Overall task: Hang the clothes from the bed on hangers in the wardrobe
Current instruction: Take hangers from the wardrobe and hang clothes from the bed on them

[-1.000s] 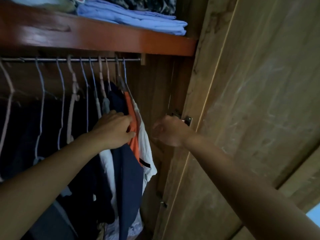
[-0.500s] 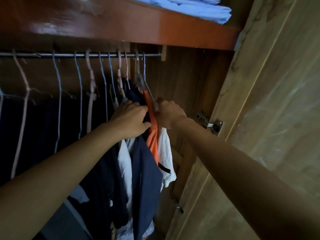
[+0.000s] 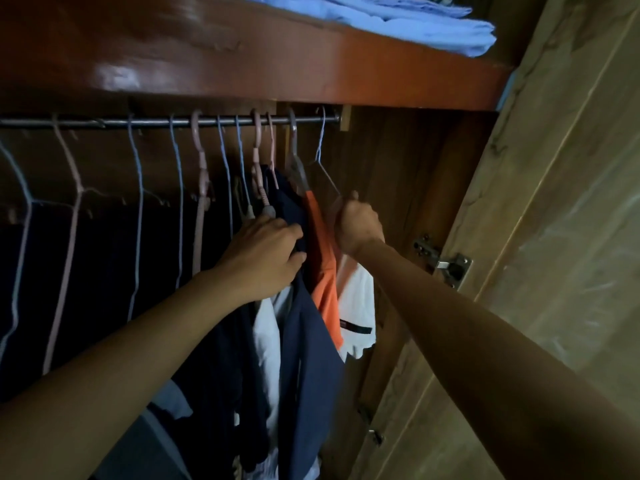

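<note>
Clothes (image 3: 311,358) are hanging below both hands: left hand (image 3: 263,258), fingers loosely curled, is pressing the navy garment aside, right hand (image 3: 356,225) is gripping the wire hanger (image 3: 325,174) on the rail (image 3: 104,122) beyond. Hanging seems well underway.

Pretty clearly the inside of a bedroom wardrobe in somebody's home. There's a metal hanging rail (image 3: 145,122) running under a glossy reddish wooden shelf (image 3: 311,69), loaded with thin wire hangers (image 3: 138,188) and a few pink plastic ones (image 3: 200,174). Everyday clothes hang from it: a navy garment (image 3: 308,341), an orange and white t-shirt (image 3: 356,299), lots of dark stuff further left. Folded light blue laundry (image 3: 415,22) sits stacked on the shelf above. On the right is an open wood-grain door (image 3: 554,237) on a steel cabinet hinge (image 3: 450,268). Dim lighting, typical closet interior.
</note>
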Demonstrator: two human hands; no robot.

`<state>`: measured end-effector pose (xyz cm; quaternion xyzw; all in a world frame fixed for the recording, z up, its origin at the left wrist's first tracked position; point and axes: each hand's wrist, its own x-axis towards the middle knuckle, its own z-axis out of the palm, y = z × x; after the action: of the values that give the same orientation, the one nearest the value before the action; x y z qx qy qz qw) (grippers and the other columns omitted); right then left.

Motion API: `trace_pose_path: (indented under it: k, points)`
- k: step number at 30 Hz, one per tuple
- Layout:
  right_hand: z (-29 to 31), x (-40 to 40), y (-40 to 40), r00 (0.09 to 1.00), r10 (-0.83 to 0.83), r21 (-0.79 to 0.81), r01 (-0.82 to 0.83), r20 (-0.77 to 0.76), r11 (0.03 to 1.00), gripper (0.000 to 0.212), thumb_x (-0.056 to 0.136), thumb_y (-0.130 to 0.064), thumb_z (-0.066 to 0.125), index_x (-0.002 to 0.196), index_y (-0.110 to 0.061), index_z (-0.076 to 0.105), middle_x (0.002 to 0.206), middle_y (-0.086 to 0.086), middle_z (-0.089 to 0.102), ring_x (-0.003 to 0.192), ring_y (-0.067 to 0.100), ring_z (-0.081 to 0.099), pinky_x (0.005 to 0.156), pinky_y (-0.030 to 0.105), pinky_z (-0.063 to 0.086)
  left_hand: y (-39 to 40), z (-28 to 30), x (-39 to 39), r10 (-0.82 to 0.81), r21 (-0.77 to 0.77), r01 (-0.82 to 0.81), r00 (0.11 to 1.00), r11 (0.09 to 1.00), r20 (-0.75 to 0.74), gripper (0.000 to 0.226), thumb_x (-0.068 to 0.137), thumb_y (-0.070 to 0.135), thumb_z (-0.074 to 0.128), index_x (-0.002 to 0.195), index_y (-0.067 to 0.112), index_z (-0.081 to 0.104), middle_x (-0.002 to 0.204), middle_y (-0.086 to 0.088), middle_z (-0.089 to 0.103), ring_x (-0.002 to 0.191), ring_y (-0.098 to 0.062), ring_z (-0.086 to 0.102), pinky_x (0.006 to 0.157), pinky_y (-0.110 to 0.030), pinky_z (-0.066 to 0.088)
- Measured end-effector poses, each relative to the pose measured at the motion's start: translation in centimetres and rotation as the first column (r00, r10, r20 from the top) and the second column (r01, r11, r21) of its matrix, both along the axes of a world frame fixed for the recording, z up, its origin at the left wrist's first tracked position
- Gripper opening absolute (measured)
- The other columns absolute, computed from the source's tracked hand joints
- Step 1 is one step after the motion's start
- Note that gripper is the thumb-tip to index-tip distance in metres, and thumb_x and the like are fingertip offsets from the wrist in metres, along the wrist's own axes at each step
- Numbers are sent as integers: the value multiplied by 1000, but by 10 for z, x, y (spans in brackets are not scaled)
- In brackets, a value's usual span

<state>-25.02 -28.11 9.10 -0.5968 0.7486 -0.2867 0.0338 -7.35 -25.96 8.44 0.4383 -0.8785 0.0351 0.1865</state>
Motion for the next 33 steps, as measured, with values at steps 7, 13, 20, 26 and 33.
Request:
trace_pose_path:
  k: [7, 13, 20, 26, 33]
  points:
    - [18, -14, 15, 999, -11, -103, 6, -40, 995, 38, 99, -16, 40, 132, 3, 42, 120, 28, 61, 111, 51, 58, 87, 47, 48, 5, 2, -4, 20, 15, -19, 996, 1000, -90, 42, 95, 35, 55, 130, 13, 55, 123, -10, 63, 120, -29, 49, 98, -42, 42]
    - [-2, -31, 44, 998, 50, -209, -57, -42, 976, 25, 100, -15, 38, 120, -3, 48, 102, 24, 66, 91, 47, 64, 72, 46, 52, 10, 1, -16, 23, 55, -17, 995, 998, -100, 46, 95, 33, 56, 136, 12, 50, 127, -13, 61, 120, -31, 51, 98, -40, 43]
    - [-14, -59, 97, 995, 89, -255, -96, -36, 962, 18, 99, -11, 42, 111, -5, 53, 93, 22, 66, 87, 44, 62, 66, 37, 41, 16, -4, -26, 13, 102, 2, 990, 995, -138, 47, 95, 29, 56, 138, 10, 48, 131, -13, 58, 123, -32, 49, 101, -44, 42]
    - [-17, -74, 152, 996, 80, -263, -89, -44, 961, 11, 98, -12, 45, 103, -11, 55, 88, 15, 65, 88, 40, 61, 68, 37, 42, 29, -9, -37, -7, 132, 36, 977, 991, -213, 61, 99, 22, 51, 153, 7, 25, 158, -12, 29, 145, -26, 26, 117, -36, 24]
    - [-9, -103, 233, 995, 104, -213, -102, -5, 972, 22, 88, -26, 41, 89, -15, 61, 82, 4, 66, 84, 25, 62, 75, 40, 46, 52, -14, -54, -55, 142, 99, 955, 985, -290, 62, 102, 20, 45, 155, 10, 15, 162, -9, 19, 148, -23, 20, 119, -34, 20]
